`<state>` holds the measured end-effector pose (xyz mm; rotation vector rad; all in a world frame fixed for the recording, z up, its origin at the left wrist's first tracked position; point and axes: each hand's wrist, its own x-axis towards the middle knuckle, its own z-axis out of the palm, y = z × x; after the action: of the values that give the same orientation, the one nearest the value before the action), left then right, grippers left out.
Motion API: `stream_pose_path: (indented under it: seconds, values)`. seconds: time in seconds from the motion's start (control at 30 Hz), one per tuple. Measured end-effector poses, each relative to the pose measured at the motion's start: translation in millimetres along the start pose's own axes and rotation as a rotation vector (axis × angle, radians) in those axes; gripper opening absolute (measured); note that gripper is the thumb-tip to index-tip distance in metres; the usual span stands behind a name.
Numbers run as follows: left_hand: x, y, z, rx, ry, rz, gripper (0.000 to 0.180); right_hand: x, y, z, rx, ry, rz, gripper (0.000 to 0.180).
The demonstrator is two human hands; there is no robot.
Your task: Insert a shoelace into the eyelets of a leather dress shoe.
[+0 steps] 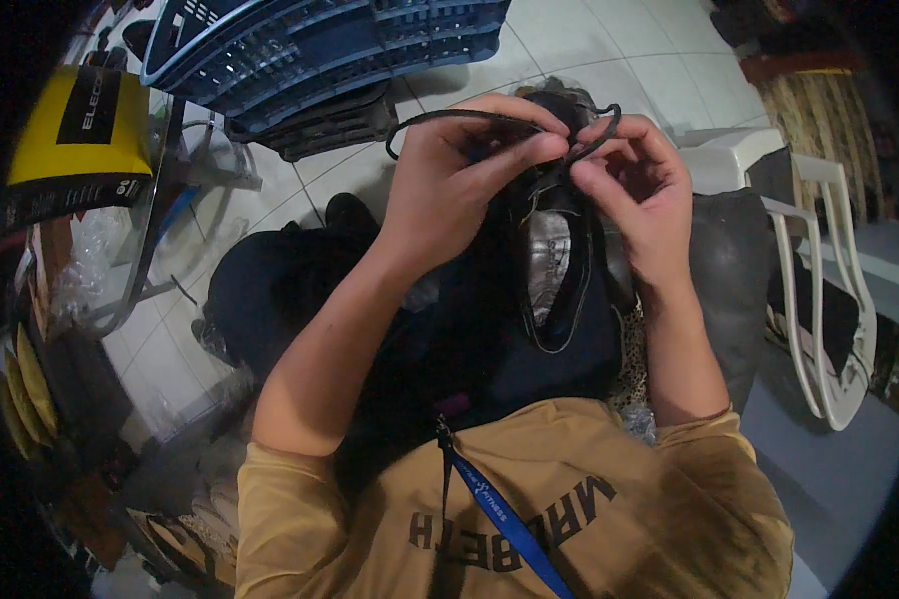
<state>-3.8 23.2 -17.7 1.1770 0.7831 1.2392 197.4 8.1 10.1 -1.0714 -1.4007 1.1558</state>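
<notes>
A black shoe (548, 275) rests on my dark-clothed lap, its open heel end toward me and its grey insole showing. Above its front part, both hands work on a black shoelace (449, 114). My left hand (459, 175) pinches the lace between thumb and forefinger, and a loop of it arcs out over the knuckles. On the other side, my right hand (644, 185) holds a smaller loop of the same lace between thumb and fingertips. The fingertips of the two hands nearly meet. Much of the shoe's toe is hidden behind them.
Ahead stands a blue plastic crate (330, 60) on top of a black crate (320, 125). At the left is a yellow and black box (75, 150) by a metal frame. A white plastic chair (819, 290) stands at the right. A blue lanyard (499, 514) hangs from my neck.
</notes>
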Motion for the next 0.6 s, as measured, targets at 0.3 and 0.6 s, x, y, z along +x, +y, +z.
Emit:
stream_pose_path:
  seconds: [0.3, 0.6]
  values:
    - [29, -14, -85, -0.292, 0.057, -0.166, 0.035, 1, -1, -6, 0.029, 0.006, 0.06, 0.028]
    - [22, 3, -89, 0.095, 0.461, 0.187, 0.1, 0, 3, -1, 0.095, 0.042, 0.053, 0.026]
